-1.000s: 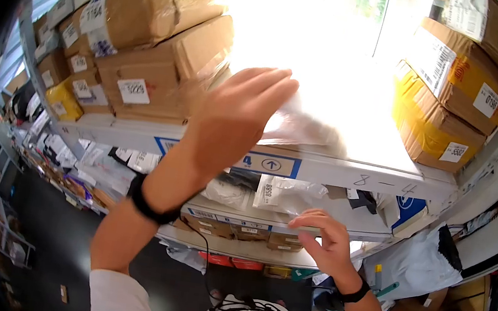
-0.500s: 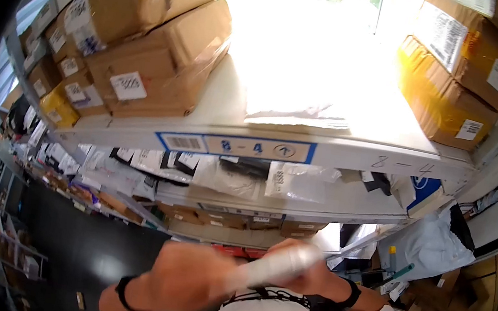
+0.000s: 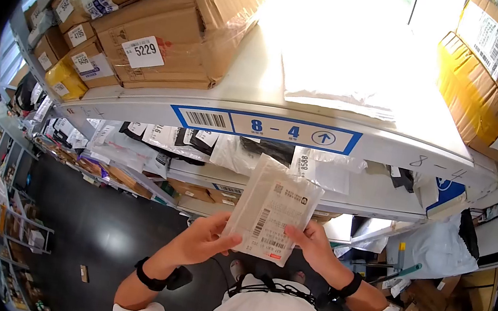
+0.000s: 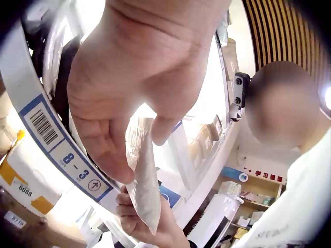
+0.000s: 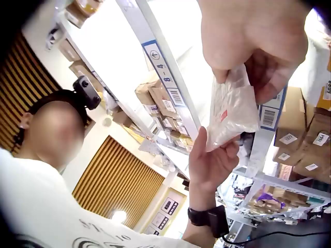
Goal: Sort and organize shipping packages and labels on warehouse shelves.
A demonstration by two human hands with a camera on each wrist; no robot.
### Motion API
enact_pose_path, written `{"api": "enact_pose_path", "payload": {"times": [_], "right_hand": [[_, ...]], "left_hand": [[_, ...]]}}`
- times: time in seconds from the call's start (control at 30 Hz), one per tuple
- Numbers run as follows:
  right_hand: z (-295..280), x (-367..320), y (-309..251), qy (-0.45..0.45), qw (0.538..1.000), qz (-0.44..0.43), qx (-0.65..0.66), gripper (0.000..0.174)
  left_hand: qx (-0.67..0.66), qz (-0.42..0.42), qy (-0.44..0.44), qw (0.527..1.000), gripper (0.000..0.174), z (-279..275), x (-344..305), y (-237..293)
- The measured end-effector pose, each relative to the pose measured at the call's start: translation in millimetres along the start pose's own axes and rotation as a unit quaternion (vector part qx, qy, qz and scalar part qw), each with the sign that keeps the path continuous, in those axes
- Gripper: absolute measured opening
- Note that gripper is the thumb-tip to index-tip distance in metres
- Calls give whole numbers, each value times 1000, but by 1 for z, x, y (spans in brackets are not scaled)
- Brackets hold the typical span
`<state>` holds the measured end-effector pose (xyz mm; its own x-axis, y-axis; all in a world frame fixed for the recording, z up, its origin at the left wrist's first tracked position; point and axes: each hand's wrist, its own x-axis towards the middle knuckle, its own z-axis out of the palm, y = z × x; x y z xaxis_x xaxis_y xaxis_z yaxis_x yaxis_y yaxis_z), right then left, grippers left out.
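Note:
A white plastic mailer (image 3: 274, 200) with a printed shipping label is held in front of the shelves, label side up and slightly tilted. On its lower left edge, my left hand (image 3: 202, 238) grips it, thumb on the label side. The right hand (image 3: 319, 251) pinches its right edge, thumb over the label. In the left wrist view the mailer (image 4: 146, 186) appears edge-on between the hands. From the right wrist, its crinkled surface (image 5: 232, 111) shows a small red mark. Both wrists carry black bands.
The upper shelf's edge (image 3: 384, 146) carries an "8 - 4" tag (image 3: 265, 128). On that shelf lies a flat white package (image 3: 340, 98), between cardboard boxes (image 3: 169, 42) on the left and yellow-taped boxes (image 3: 480, 92) on the right. Bagged parcels (image 3: 168, 139) fill the shelf below.
My left hand has come down from the upper shelf to waist height. Blurred half a second ago, the mailer is now steady in both hands with its label showing. The view has shifted slightly.

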<state>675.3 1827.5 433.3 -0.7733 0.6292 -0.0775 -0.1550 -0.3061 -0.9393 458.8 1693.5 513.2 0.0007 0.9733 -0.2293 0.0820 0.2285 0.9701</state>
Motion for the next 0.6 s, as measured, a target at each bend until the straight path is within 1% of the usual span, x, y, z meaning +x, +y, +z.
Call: {"api": "enact_pose_path", "payload": {"times": [0.07,0.13,0.17,0.23,0.27,0.3,0.33,0.37,0.4,0.43,0.47,0.5,0.57,0.6], "right_hand": [[-1,1,3,11,1000,1,9,28],[-4,2,8,10,1000,28,-6,31],[-3,1,8,12,999,29,-7,31],[0,1,8,21,1000,2,-20,29],[-1,0,10,20,1000,4,-20,29],[-3,-2,14,16,984,-87,-152,27],[-4,-3,16,11,944,-176,-280,26],[6,-1,-3,39,884,-334,-325,29],[8,-1,-6,39,840,-387,-377,33],[8,-1,-6,37,791,-438,-426,37],[12,1,-2,60,762,-473,-438,38],[13,2,1,55,766,-469,-436,38],[13,7,3,47,745,-496,-444,40],[13,8,4,41,747,-494,-443,40]], "left_hand": [[3,-7,-16,1000,35,3,3,-7],[-54,-25,-22,998,36,6,4,-18],[-55,-26,-24,998,36,7,3,-21],[-47,-11,-11,999,35,10,1,-28],[-49,-12,-10,999,35,10,2,-39],[-65,33,33,997,33,10,4,-54],[-81,78,76,991,32,10,4,-63],[-82,76,78,991,32,13,4,-64],[-167,70,127,975,31,18,5,-64],[-251,64,176,950,31,21,4,-65],[-291,27,153,944,32,19,0,-66],[-294,24,158,942,32,17,-3,-69],[-411,-45,110,904,34,13,-7,-72],[-414,-46,116,902,34,13,-8,-73]]}}
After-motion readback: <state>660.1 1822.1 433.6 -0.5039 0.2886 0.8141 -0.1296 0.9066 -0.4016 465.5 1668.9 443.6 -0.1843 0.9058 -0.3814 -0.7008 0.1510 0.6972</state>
